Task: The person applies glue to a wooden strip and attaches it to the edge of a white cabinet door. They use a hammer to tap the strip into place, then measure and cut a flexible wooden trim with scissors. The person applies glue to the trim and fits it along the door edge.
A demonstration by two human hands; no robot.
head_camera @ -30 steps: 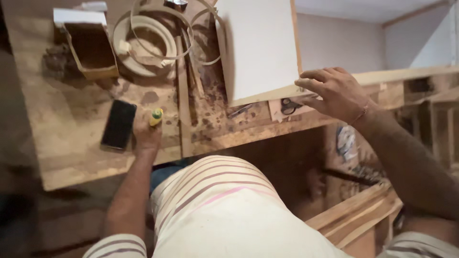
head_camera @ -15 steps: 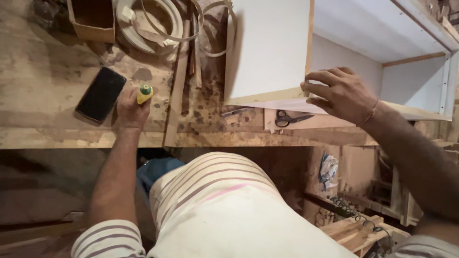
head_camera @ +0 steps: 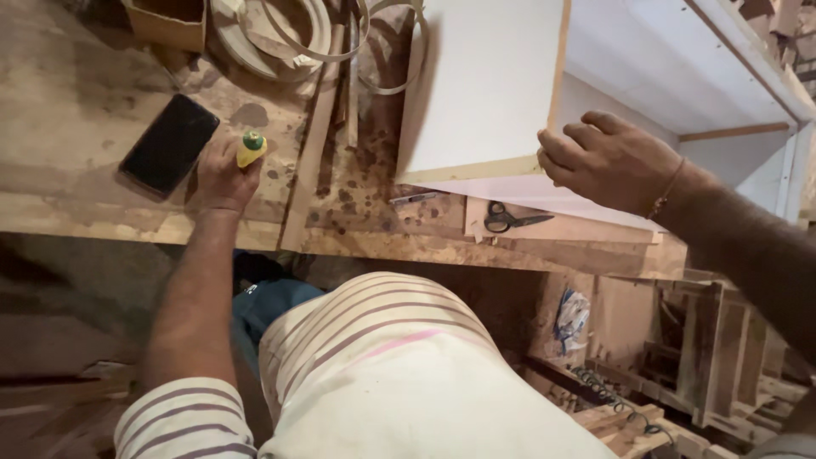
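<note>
Gripping an upright yellow bottle (head_camera: 251,150), green cap up, left hand (head_camera: 223,174); right hand (head_camera: 608,161) clasps panel (head_camera: 484,85).

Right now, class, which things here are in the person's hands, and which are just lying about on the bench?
In hand:
left hand grips a small yellow bottle
right hand on the white cabinet panel

Lying about:
black phone
scissors
coiled edge banding
cardboard box
</note>
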